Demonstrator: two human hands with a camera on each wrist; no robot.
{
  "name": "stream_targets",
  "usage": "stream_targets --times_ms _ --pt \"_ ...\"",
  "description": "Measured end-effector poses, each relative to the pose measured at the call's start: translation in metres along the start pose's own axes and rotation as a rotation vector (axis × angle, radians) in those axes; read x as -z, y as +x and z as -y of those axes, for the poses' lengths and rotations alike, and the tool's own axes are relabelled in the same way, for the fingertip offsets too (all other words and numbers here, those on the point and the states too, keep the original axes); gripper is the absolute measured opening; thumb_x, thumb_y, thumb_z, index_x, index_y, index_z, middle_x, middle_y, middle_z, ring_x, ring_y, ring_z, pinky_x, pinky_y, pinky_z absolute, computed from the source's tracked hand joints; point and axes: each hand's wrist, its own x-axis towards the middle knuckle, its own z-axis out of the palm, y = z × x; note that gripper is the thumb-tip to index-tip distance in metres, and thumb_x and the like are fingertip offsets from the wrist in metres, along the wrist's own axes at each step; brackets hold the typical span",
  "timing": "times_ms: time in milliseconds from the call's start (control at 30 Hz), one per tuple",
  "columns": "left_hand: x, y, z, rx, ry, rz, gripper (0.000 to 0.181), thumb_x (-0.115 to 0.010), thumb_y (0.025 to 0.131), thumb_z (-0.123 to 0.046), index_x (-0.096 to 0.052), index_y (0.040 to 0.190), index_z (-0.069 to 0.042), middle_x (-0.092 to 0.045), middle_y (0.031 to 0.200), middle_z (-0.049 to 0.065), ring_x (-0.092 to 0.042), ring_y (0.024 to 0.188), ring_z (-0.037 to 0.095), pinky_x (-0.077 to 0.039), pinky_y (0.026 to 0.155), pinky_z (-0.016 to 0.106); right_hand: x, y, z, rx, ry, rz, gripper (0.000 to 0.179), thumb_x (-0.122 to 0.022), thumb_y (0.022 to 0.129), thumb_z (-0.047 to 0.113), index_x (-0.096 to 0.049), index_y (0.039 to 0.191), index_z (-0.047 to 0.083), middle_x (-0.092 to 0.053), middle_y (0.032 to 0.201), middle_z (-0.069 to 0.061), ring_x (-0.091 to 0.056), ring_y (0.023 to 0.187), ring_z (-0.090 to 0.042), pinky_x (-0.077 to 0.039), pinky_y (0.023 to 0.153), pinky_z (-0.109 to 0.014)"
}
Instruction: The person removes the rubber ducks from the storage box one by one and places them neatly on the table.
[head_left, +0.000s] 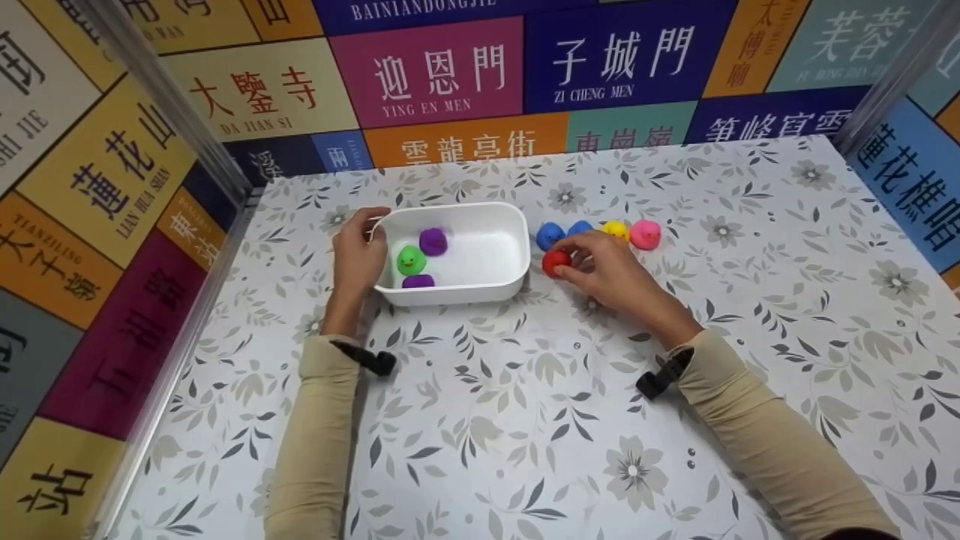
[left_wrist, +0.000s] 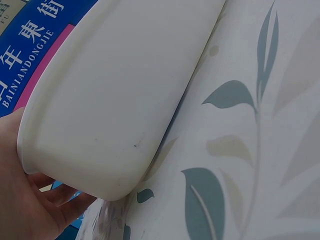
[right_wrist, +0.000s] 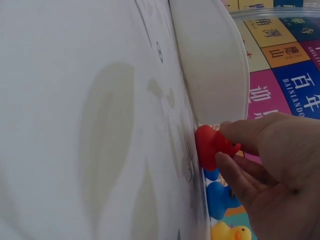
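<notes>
A white plastic container (head_left: 480,292) stands on the table with a green toy duck (head_left: 410,260) and two purple toys (head_left: 433,241) inside; the nearer purple one is partly hidden by the wall. My left hand (head_left: 358,251) holds the container's left end, its thumb at the rim and its fingers under the rim outside in the left wrist view. Just right of the container, my right hand (head_left: 611,270) pinches a red toy duck (right_wrist: 212,146) between thumb and fingers. The duck appears to touch the table.
Behind the right hand are two blue ducks (head_left: 550,236), a yellow duck (head_left: 616,230) and a pink duck (head_left: 645,235) in a row. A floral sheet (head_left: 510,420) covers the table. Printed panels (head_left: 427,75) wall off its back and sides.
</notes>
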Motion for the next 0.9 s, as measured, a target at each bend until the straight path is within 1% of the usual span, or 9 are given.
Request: stream_targets --times_ms 200,400,533,667,767,900 --pt "-0.0004 0.0004 0.0006 -0.009 -0.008 -0.002 0.035 -0.055 0.105 -0.004 -0.073 0.135 -0.010 -0.078 0.131 0.015 -0.073 0.118 0.026 -0.057 0.100 0.042 -0.0003 0.0009 -0.0008 0.010 -0.006 -0.024 0.033 -0.079 0.099 0.014 -0.075 0.132 0.008 -0.072 0.122 -0.012 -0.072 0.108 -0.028 -0.063 0.097 -0.047" --pt "0.0004 -0.0003 0.0007 -0.022 0.002 0.002 0.035 -0.055 0.105 -0.006 -0.072 0.135 -0.011 -0.078 0.129 0.015 -0.074 0.115 0.027 -0.055 0.098 0.042 -0.0009 0.0013 -0.0015 0.014 -0.004 -0.030 0.033 -0.079 0.099 0.013 -0.075 0.131 0.007 -0.073 0.120 -0.013 -0.073 0.105 -0.029 -0.063 0.095 -0.046" --pt "0.0007 -0.0003 0.0000 -0.020 0.005 0.005 0.035 -0.054 0.105 -0.006 -0.072 0.136 -0.011 -0.078 0.129 0.015 -0.074 0.114 0.027 -0.056 0.098 0.042 -0.0010 0.0016 -0.0007 -0.002 -0.005 -0.024 0.033 -0.079 0.099 0.014 -0.075 0.132 0.008 -0.072 0.122 -0.013 -0.072 0.106 -0.030 -0.063 0.095 -0.048" --pt "0.0006 -0.0002 -0.0004 -0.018 0.000 0.004 0.035 -0.055 0.105 -0.005 -0.072 0.135 -0.010 -0.079 0.128 0.015 -0.075 0.114 0.027 -0.056 0.097 0.042 -0.0008 0.0020 -0.0001 -0.020 -0.010 -0.021 0.034 -0.079 0.099 0.015 -0.075 0.133 0.010 -0.071 0.123 -0.012 -0.071 0.107 -0.029 -0.063 0.096 -0.046" --pt "0.0001 0.0001 0.0003 -0.014 -0.003 0.003 0.035 -0.055 0.105 -0.005 -0.072 0.135 -0.010 -0.079 0.128 0.015 -0.074 0.114 0.027 -0.056 0.098 0.041 -0.0004 0.0018 -0.0004 -0.015 -0.012 -0.020 0.037 -0.080 0.099 0.015 -0.073 0.135 0.010 -0.071 0.123 -0.012 -0.071 0.107 -0.028 -0.062 0.095 -0.046" --pt "-0.0006 0.0006 0.0016 -0.009 -0.009 0.004 0.035 -0.054 0.105 -0.005 -0.072 0.135 -0.010 -0.078 0.129 0.015 -0.074 0.115 0.026 -0.056 0.098 0.041 -0.0002 0.0015 -0.0003 0.009 -0.022 -0.028 0.044 -0.081 0.098 0.019 -0.070 0.140 0.009 -0.071 0.127 -0.013 -0.071 0.107 -0.030 -0.061 0.095 -0.046"
